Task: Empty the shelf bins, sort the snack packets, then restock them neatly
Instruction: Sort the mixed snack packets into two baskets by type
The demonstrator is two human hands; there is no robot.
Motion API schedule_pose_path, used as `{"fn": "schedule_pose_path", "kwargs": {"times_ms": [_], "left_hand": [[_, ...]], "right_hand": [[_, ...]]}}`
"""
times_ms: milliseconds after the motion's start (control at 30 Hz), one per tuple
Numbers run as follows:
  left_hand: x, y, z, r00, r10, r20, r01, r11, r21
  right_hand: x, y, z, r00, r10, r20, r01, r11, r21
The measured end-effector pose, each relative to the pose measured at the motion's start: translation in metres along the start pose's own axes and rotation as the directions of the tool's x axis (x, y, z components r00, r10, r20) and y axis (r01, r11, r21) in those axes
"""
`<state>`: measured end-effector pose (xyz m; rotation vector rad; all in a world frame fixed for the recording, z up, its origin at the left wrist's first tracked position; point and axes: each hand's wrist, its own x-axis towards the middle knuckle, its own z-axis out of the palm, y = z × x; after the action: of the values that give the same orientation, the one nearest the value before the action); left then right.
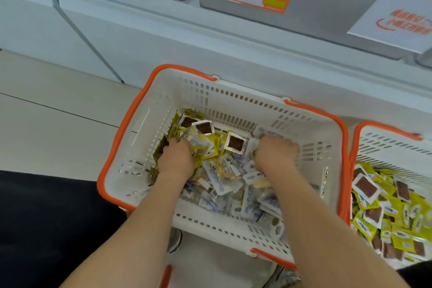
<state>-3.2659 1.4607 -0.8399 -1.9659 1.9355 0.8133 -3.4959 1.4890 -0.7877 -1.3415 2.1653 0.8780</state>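
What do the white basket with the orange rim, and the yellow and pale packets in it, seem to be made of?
The basket: moulded hard plastic, matt white, judging by its slotted walls. The yellow packets: probably thin printed plastic film, with a window showing brown contents. The pale packets: crinkly, partly see-through film with blue print; blur leaves the gloss uncertain.

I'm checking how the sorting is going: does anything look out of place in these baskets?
Yes. The middle basket is mixed: yellow packets lie bunched at its far left on top of the pale packets that fill the rest, while the right basket shows only yellow ones.
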Motion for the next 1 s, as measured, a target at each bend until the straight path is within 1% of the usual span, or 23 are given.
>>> {"fn": "schedule_pose_path", "kwargs": {"times_ms": [33,67,100,133,200,233,333,400,467,500,600,633,667,700,733,800,833,867,900,933,967,1000], "left_hand": [[0.001,-0.001,0.0,1.0,0.015,0.016,-0.015,1.0,0.008],[0.001,-0.003,-0.001,0.999,0.014,0.037,-0.014,1.0,0.009],[0.001,-0.006,0.001,0.998,0.001,0.061,-0.002,1.0,0.005],[0.0,-0.01,0.002,0.996,-0.015,0.082,0.015,1.0,-0.005],[-0.003,-0.018,0.005,0.995,-0.038,0.095,0.041,0.999,-0.025],[-0.004,-0.021,0.006,0.996,-0.049,0.073,0.052,0.998,-0.035],[-0.003,-0.029,0.003,0.996,-0.076,-0.037,0.073,0.995,-0.073],[0.0,-0.031,0.002,0.992,-0.073,-0.101,0.063,0.993,-0.1],[0.001,-0.03,0.0,0.987,-0.071,-0.144,0.054,0.992,-0.116],[0.0,-0.029,-0.002,0.986,-0.075,-0.147,0.057,0.99,-0.126],[-0.003,-0.026,-0.002,0.984,-0.087,-0.154,0.06,0.983,-0.171],[-0.004,-0.027,-0.002,0.984,-0.081,-0.158,0.051,0.981,-0.185],[-0.005,-0.028,-0.002,0.986,-0.063,-0.156,0.033,0.981,-0.193],[-0.005,-0.029,-0.001,0.989,-0.046,-0.143,0.018,0.981,-0.192],[-0.005,-0.031,-0.001,0.991,-0.036,-0.129,0.012,0.983,-0.182],[-0.005,-0.033,-0.003,0.99,-0.054,-0.128,0.034,0.987,-0.157],[-0.004,-0.032,-0.006,0.988,-0.07,-0.135,0.051,0.989,-0.139],[-0.004,-0.031,-0.009,0.986,-0.082,-0.144,0.065,0.991,-0.119],[-0.005,-0.029,-0.013,0.985,-0.084,-0.15,0.071,0.993,-0.091],[-0.004,-0.026,-0.017,0.985,-0.074,-0.159,0.066,0.996,-0.057],[-0.005,-0.022,-0.021,0.984,-0.061,-0.166,0.057,0.998,-0.025],[-0.004,-0.018,-0.025,0.983,-0.041,-0.177,0.041,0.999,-0.007]], "right_hand": [[-0.003,-0.013,0.0,0.996,-0.027,-0.086,0.027,1.0,-0.005],[-0.003,-0.027,0.0,0.979,-0.088,-0.186,0.094,0.995,0.024],[-0.003,-0.041,0.002,0.949,-0.162,-0.272,0.191,0.978,0.086],[0.001,-0.055,0.004,0.915,-0.229,-0.333,0.298,0.939,0.173],[0.008,-0.08,0.012,0.875,-0.331,-0.354,0.443,0.842,0.309],[0.013,-0.09,0.016,0.863,-0.375,-0.338,0.483,0.808,0.336],[0.024,-0.111,0.029,0.807,-0.478,-0.348,0.577,0.763,0.291],[0.028,-0.121,0.037,0.807,-0.461,-0.369,0.581,0.733,0.355],[0.031,-0.131,0.041,0.852,-0.38,-0.361,0.519,0.711,0.474],[0.03,-0.136,0.042,0.869,-0.358,-0.342,0.488,0.735,0.47],[0.03,-0.143,0.05,0.889,-0.329,-0.319,0.431,0.838,0.335],[0.03,-0.143,0.051,0.889,-0.305,-0.343,0.417,0.848,0.327],[0.031,-0.142,0.053,0.881,-0.275,-0.384,0.416,0.837,0.355],[0.031,-0.14,0.053,0.874,-0.255,-0.414,0.432,0.797,0.421],[0.03,-0.137,0.052,0.871,-0.252,-0.423,0.463,0.709,0.532],[0.027,-0.128,0.043,0.862,-0.273,-0.427,0.506,0.431,0.747],[0.024,-0.122,0.033,0.86,-0.265,-0.437,0.505,0.313,0.805],[0.022,-0.114,0.021,0.865,-0.232,-0.444,0.493,0.232,0.838],[0.021,-0.103,0.009,0.876,-0.203,-0.438,0.474,0.187,0.861],[0.02,-0.092,-0.004,0.883,-0.196,-0.427,0.46,0.172,0.871],[0.022,-0.079,-0.016,0.886,-0.21,-0.414,0.454,0.208,0.866],[0.024,-0.063,-0.026,0.885,-0.239,-0.401,0.46,0.306,0.833]]}}
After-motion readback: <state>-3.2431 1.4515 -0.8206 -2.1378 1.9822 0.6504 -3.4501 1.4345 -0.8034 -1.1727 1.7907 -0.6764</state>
